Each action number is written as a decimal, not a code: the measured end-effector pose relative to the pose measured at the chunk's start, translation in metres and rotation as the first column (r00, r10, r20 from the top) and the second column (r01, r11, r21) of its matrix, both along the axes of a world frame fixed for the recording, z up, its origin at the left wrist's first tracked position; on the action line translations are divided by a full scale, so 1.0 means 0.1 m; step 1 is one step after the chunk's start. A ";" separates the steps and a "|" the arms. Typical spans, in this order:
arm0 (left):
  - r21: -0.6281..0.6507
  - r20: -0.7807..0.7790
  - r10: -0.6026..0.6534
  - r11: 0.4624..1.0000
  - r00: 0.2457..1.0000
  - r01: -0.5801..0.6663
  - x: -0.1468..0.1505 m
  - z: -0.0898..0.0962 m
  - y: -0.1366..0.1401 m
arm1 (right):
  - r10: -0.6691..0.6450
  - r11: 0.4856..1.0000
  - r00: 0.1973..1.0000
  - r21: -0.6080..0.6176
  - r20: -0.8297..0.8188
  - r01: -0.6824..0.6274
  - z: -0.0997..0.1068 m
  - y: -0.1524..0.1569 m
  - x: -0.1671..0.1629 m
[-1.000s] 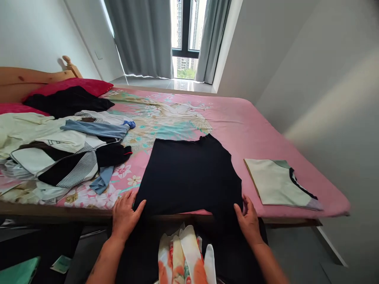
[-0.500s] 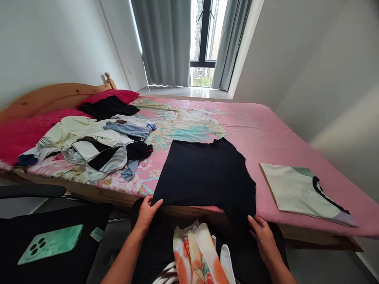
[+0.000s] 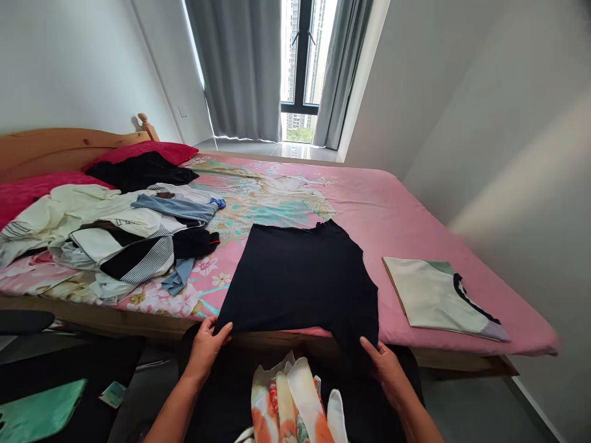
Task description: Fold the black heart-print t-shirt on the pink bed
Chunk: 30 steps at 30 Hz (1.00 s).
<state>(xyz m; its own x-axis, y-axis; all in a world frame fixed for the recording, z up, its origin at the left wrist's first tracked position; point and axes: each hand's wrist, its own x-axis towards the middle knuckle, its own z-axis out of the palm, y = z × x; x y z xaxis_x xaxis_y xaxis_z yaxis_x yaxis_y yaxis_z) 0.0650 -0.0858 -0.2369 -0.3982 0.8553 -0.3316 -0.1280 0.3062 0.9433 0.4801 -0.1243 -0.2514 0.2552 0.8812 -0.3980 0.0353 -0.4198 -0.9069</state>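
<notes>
A black shirt [image 3: 300, 277] lies spread on the near edge of the bed, its neckline toward the right and back, one part hanging over the edge. My left hand [image 3: 206, 344] pinches its near left corner between thumb and fingers. At the near right, my right hand [image 3: 385, 363] grips the hanging part, which looks like a sleeve; its fingertips are partly hidden by the cloth. To the right of the black shirt lies a folded pale shirt [image 3: 429, 292] with a dark neckband.
A heap of clothes [image 3: 124, 240] lies on the bed's left side by red pillows [image 3: 46, 184]. A green phone [image 3: 41, 409] and a small packet [image 3: 113, 394] rest on a black surface at lower left. Patterned fabric [image 3: 293, 406] hangs close below me.
The view has shifted to the right, so everything sits further left in the picture. Both hands keep their hold on the black shirt, which lies much as before.
</notes>
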 end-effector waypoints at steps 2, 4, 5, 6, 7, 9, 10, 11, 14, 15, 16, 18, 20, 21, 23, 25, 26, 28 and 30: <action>0.022 -0.027 -0.023 0.999 0.999 0.023 -0.03 -0.01 -0.01 | -0.025 0.997 0.980 -0.080 -0.197 0.009 0.04 0.00 -0.05; 0.050 -0.057 -0.087 0.995 0.995 0.090 -0.08 0.01 -0.03 | -0.058 0.996 0.945 -0.090 -0.323 0.030 0.10 -0.01 -0.03; 0.065 -0.072 -0.131 0.989 0.989 0.136 -0.12 0.03 -0.05 | -0.063 0.997 0.935 -0.069 -0.350 0.041 0.13 -0.01 0.01; 0.079 -0.093 -0.174 0.980 0.980 0.181 -0.16 0.05 -0.07 | -0.064 0.998 0.928 -0.052 -0.367 0.048 0.16 -0.02 0.05; 0.086 -0.124 -0.225 0.968 0.966 0.236 -0.20 0.07 -0.08 | -0.061 0.998 0.923 -0.042 -0.379 0.049 0.19 -0.02 0.09; 0.091 -0.228 -0.340 0.926 0.913 0.367 -0.28 0.10 -0.09 | -0.043 0.999 0.920 -0.041 -0.389 0.029 0.23 -0.01 0.18; 0.086 -0.302 -0.386 0.900 0.872 0.428 -0.32 0.10 -0.08 | -0.034 0.999 0.920 -0.048 -0.390 0.017 0.23 -0.01 0.21; 0.076 -0.391 -0.412 0.877 0.823 0.475 -0.36 0.09 -0.07 | -0.023 0.999 0.920 -0.053 -0.391 0.003 0.23 0.00 0.23; 0.047 -0.680 -0.367 0.842 0.635 0.537 -0.44 0.04 -0.04 | -0.003 0.996 0.921 -0.088 -0.390 -0.034 0.17 0.01 0.25; 0.049 -0.759 -0.322 0.839 0.566 0.542 -0.46 0.01 -0.04 | 0.001 0.993 0.923 -0.108 -0.385 -0.046 0.14 0.01 0.25; 0.062 -0.820 -0.269 0.836 0.505 0.546 -0.47 -0.01 -0.05 | 0.001 0.990 0.926 -0.130 -0.378 -0.054 0.12 0.00 0.25; 0.116 -0.895 -0.151 0.829 0.420 0.547 -0.50 -0.03 -0.08 | -0.008 0.984 0.930 -0.169 -0.367 -0.058 0.12 -0.01 0.26; 0.170 -0.921 -0.071 0.813 0.384 0.557 -0.51 0.00 -0.09 | 0.005 0.982 0.927 -0.175 -0.376 -0.076 0.18 -0.01 0.27; 0.187 -0.921 -0.058 0.801 0.385 0.569 -0.51 0.04 -0.07 | 0.027 0.981 0.924 -0.170 -0.382 -0.099 0.25 0.02 0.28; 0.211 -0.901 -0.082 0.775 0.425 0.596 -0.50 0.17 0.03 | 0.088 0.976 0.928 -0.154 -0.363 -0.153 0.43 0.14 0.31; 0.237 -0.851 -0.126 0.773 0.509 0.588 -0.45 0.35 0.28 | 0.130 0.974 0.944 -0.141 -0.302 -0.180 0.65 0.39 0.34; 0.243 -0.820 -0.140 0.793 0.555 0.559 -0.42 0.45 0.45 | 0.141 0.976 0.953 -0.124 -0.269 -0.180 0.77 0.56 0.36; 0.223 -0.758 -0.143 0.860 0.637 0.459 -0.35 0.64 0.85 | 0.127 0.987 0.967 -0.068 -0.222 -0.146 0.96 0.95 0.41; 0.162 -0.685 -0.177 0.908 0.706 0.385 -0.27 0.76 1.27 | 0.047 0.999 0.981 -0.016 -0.186 -0.051 1.07 1.35 0.47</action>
<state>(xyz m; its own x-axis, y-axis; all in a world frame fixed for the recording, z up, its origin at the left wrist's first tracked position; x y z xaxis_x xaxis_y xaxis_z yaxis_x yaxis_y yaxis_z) 0.0380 0.0410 -0.1613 -0.1487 0.9730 0.1763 0.5878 -0.0564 0.8070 0.5271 0.0106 -0.1441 0.1323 0.8820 -0.4524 -0.1117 -0.4402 -0.8909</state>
